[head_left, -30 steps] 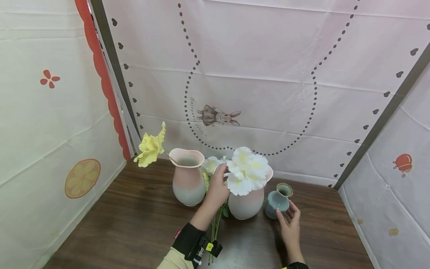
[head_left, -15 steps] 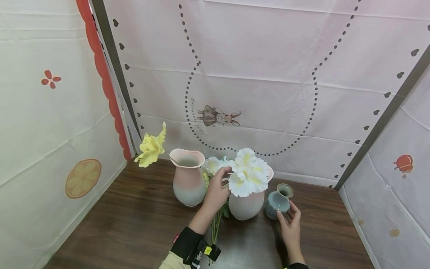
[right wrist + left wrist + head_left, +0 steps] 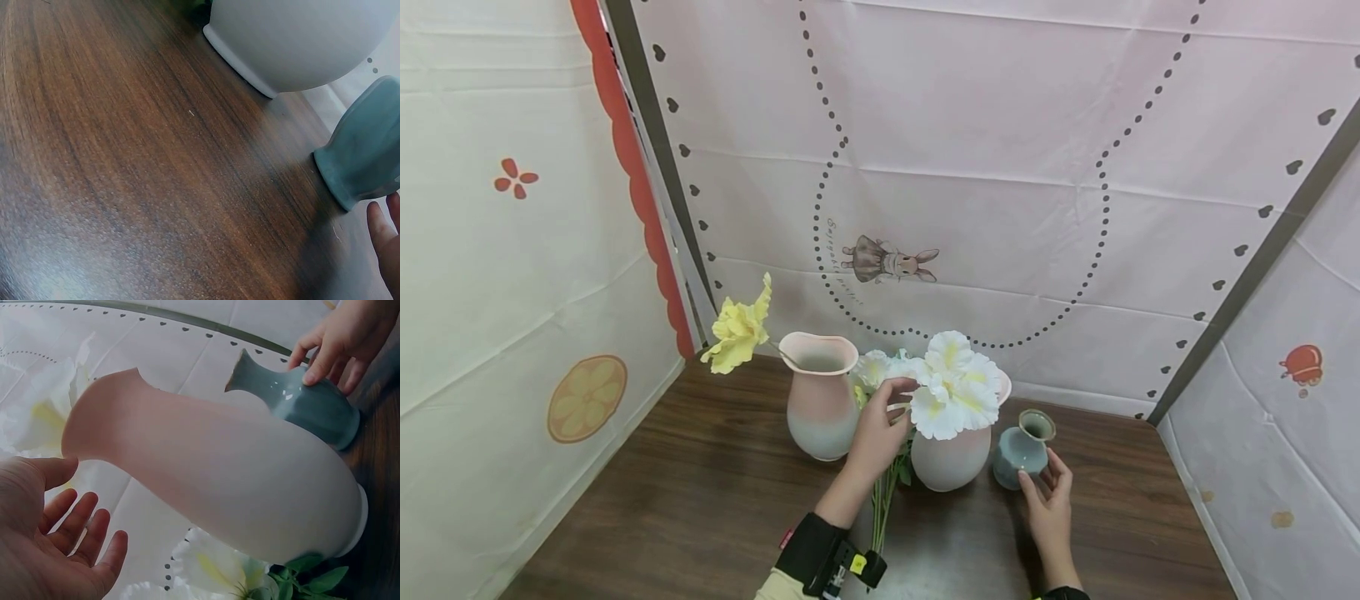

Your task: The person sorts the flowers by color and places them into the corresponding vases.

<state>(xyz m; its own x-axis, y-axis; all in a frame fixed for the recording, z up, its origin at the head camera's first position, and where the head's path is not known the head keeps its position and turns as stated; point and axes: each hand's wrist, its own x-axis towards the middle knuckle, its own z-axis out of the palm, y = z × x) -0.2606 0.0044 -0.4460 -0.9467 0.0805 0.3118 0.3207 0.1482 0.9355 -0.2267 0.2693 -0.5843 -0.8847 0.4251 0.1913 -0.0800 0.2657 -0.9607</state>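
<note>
A white flower (image 3: 953,387) with yellow streaks stands in a pink-and-grey vase (image 3: 951,458). Beside its left edge is my left hand (image 3: 880,425), fingers apart and loosely bent. In the left wrist view, that hand's thumb (image 3: 59,470) lies close to the vase's rim, and nothing shows between thumb and fingers. My right hand (image 3: 1051,504) holds a small blue-green vase (image 3: 1019,457) at its right side, thumb in front; the left wrist view shows thumb and fingers on its body (image 3: 312,403). This small vase stands upright on the table.
A second pink-and-grey vase (image 3: 823,408) at left holds a yellow flower (image 3: 737,329) leaning out left. Between the big vases lie more white flowers (image 3: 874,367), their green stems (image 3: 882,508) running toward me over the wooden table (image 3: 700,500). Printed cloth walls (image 3: 1000,208) enclose the table.
My left hand has drawn slightly back and down from the white flower, its fingers loosening. The white flower has settled a little. The right hand and small vase stay put.
</note>
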